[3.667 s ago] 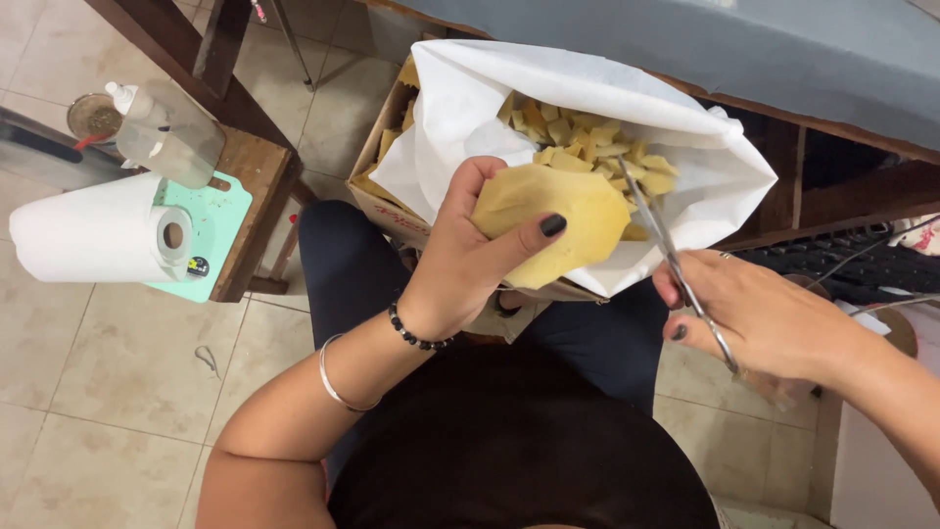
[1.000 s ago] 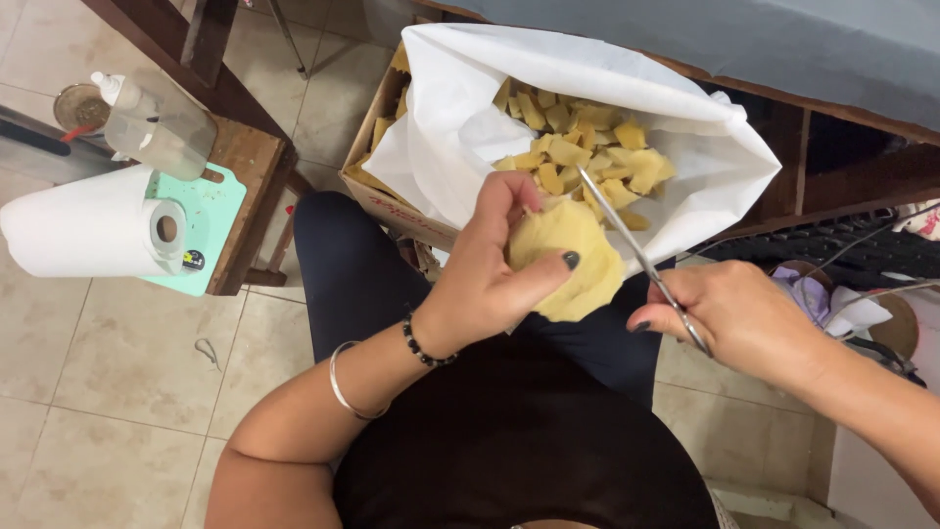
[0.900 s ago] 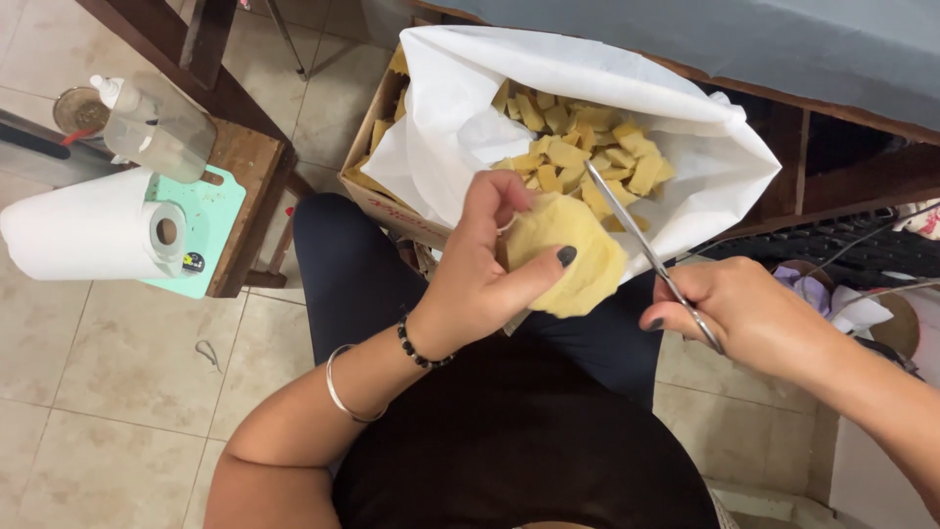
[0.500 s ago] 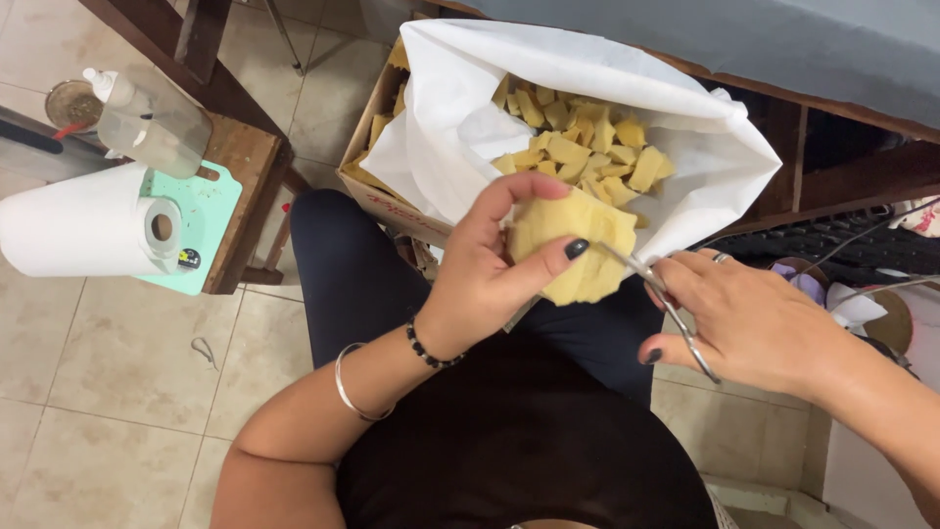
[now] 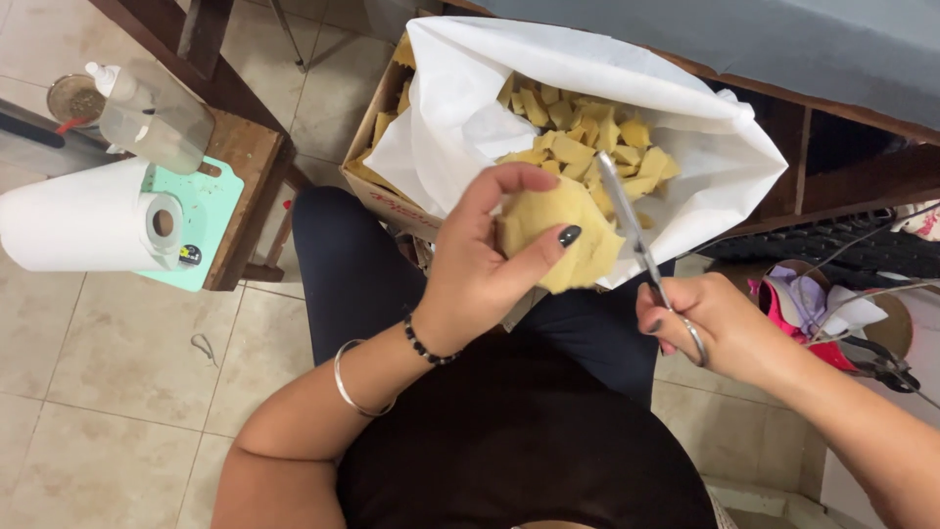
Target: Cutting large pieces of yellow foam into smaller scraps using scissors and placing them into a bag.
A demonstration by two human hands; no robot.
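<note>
Gripping a flat yellow foam piece (image 5: 563,235) between thumb and curled fingers, left hand (image 5: 480,269) raised over the lap, dark-painted thumbnail pressed on the foam's face; beaded bracelet (image 5: 428,348) and thin bangle (image 5: 354,380) on that wrist; right hand (image 5: 710,328) closed through the loops of metal scissors (image 5: 641,250), blades pointing up and away, lying just along the foam's right edge, too close together to tell any gap; beyond both hands, cardboard box (image 5: 377,181) lined with a white bag (image 5: 460,118), holding a heap of small yellow foam offcuts (image 5: 587,137); seated, dark trousers and dark top below; to the left, white paper towel roll (image 5: 83,216) lying on a mint-green board (image 5: 201,230) atop a wooden stool (image 5: 245,167), clear plastic bottle (image 5: 152,113) beside it; tiled floor (image 5: 108,392) beneath.
</note>
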